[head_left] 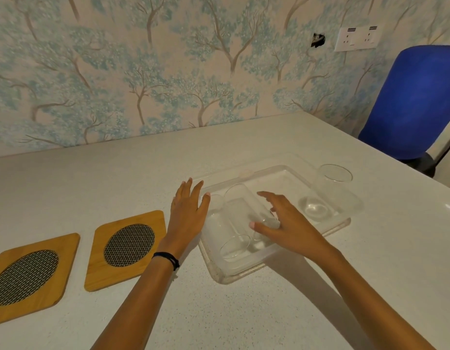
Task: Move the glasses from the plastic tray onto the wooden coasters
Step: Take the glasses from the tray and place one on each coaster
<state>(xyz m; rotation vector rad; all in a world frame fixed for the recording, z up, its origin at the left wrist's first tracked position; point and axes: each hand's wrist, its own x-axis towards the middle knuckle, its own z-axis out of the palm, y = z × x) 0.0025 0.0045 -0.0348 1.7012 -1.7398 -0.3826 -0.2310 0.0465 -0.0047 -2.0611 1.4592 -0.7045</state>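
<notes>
My right hand (pixel 287 223) hangs spread over the plastic tray (pixel 246 270), fingers wide to close on the nearest glass (pixel 240 223) just beneath — nothing gripped yet; my left hand (pixel 188 210), open flat, waits beside the tray, the wooden coasters (pixel 125 248) bare to its left

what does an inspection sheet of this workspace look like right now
surface: white speckled table, set against the wall.
job's things: clear plastic tray holds two glasses; left glass and right glass stand upright. Two wooden coasters, near coaster and far-left coaster, both bare.
clutter: nothing seen.
grippers: left hand open, fingers spread beside the tray's left edge; right hand open over the tray, close by the left glass, grip not closed.
cables: nothing seen.
surroundings: tree-pattern wallpaper, wall socket, blue chair.
</notes>
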